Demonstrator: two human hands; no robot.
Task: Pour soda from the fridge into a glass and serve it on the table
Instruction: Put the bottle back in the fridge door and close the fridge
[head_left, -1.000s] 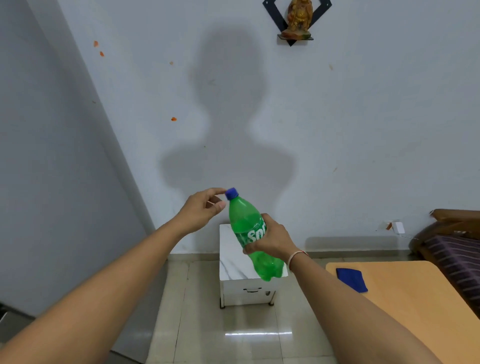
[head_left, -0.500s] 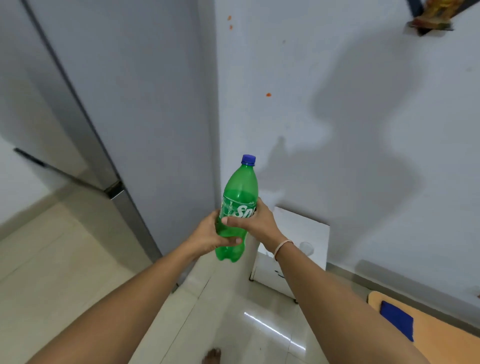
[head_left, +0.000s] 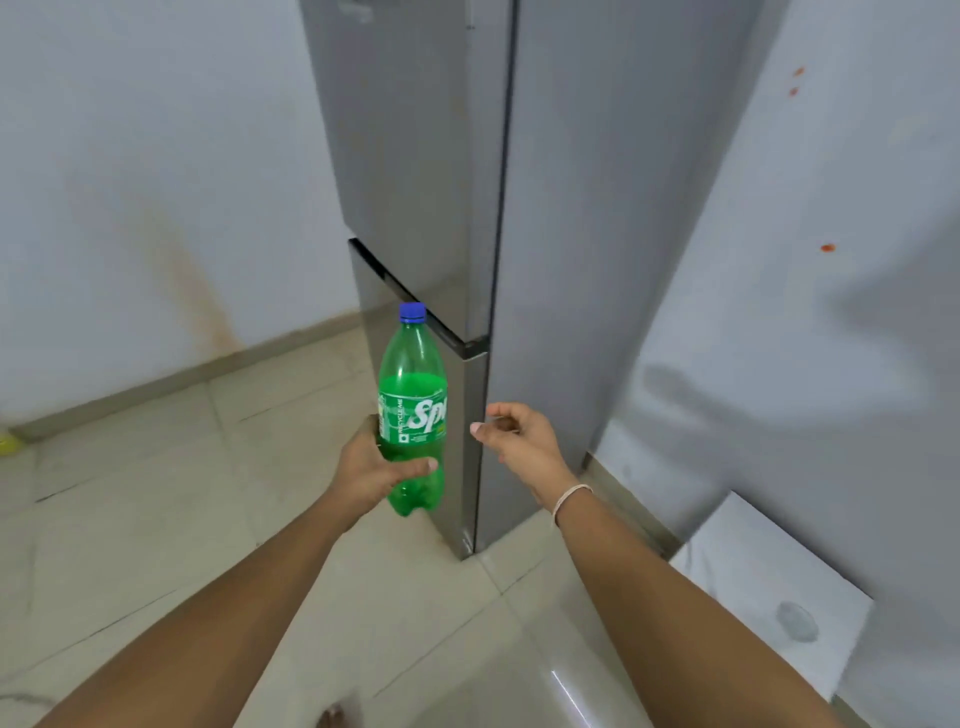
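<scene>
The soda bottle stands upright at centre frame, cap on and partly emptied, with the left hand wrapped around its lower half in a firm grip. The right hand hovers just beside it, fingers loosely spread and holding nothing, close to the fridge edge. Both fridge doors look closed. No glass or counter shows here, so I judge that pouring and serving cannot be confirmed; the bottle may be headed back inside
</scene>
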